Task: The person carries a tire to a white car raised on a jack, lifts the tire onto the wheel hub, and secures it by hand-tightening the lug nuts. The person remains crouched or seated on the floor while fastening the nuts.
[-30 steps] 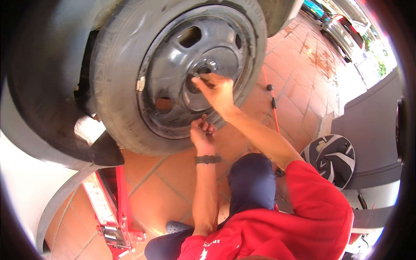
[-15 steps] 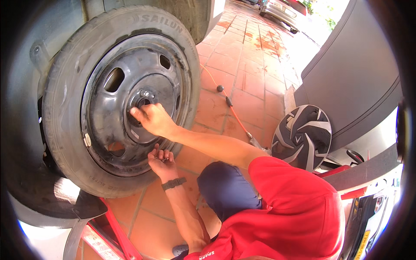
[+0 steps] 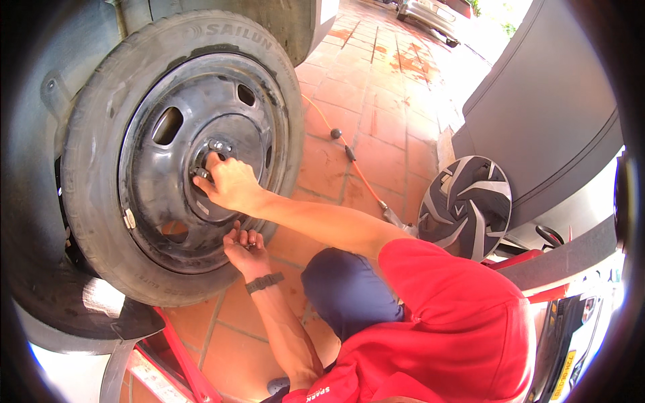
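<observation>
My right hand (image 3: pixel 232 185) reaches to the middle of a black steel wheel (image 3: pixel 151 201) with its tyre (image 3: pixel 87 168), beside the car. Thumb and index finger close around a small lug nut (image 3: pixel 201 173) near the hub. Shiny lug nuts (image 3: pixel 216 144) show just above that hand. Lower down, my left hand (image 3: pixel 245 250), with a dark band on its wrist, is curled palm up by the wheel's lower right rim. Something small and shiny shows among its fingers, too small to name.
A black and silver wheel cover (image 3: pixel 465 208) leans against a grey panel (image 3: pixel 544 114) at the right. An orange air hose (image 3: pixel 366 180) with a metal fitting runs over the red floor tiles (image 3: pixel 322 161). Red metal bars (image 3: pixel 181 356) stand below the wheel. A silver car (image 3: pixel 433 19) is parked far off.
My right hand's index finger has moved away from the thumb, and the lug nut shows between them. The left hand stays curled by the rim. The whole view has shifted slightly.
</observation>
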`<state>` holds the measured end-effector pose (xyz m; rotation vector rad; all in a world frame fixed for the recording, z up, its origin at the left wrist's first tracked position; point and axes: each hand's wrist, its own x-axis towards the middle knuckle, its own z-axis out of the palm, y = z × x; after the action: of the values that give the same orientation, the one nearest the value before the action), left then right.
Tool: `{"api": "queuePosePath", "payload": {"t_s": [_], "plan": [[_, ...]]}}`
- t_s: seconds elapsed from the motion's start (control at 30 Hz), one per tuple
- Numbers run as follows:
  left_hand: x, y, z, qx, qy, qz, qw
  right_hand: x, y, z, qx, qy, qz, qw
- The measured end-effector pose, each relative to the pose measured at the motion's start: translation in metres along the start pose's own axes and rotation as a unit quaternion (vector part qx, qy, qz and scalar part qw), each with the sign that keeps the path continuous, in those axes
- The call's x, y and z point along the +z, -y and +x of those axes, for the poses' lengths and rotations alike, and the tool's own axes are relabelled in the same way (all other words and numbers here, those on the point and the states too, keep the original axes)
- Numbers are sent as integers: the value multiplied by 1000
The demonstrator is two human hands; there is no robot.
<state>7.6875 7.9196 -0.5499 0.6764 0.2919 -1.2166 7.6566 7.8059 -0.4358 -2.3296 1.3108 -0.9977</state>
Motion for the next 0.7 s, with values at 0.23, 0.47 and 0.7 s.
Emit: {"api": "queuePosePath", "payload": {"t_s": [0.23, 0.47, 0.7], "plan": [[2, -3, -2, 6, -4, 8, 1000, -9, 0, 2, -20, 19, -18, 999], [1, -1, 0, -9, -8, 2, 1000, -8, 0, 5, -32, 18, -37, 999], [0, 2, 2, -7, -7, 8, 1000, -5, -5, 6, -62, 6, -52, 997]]}}
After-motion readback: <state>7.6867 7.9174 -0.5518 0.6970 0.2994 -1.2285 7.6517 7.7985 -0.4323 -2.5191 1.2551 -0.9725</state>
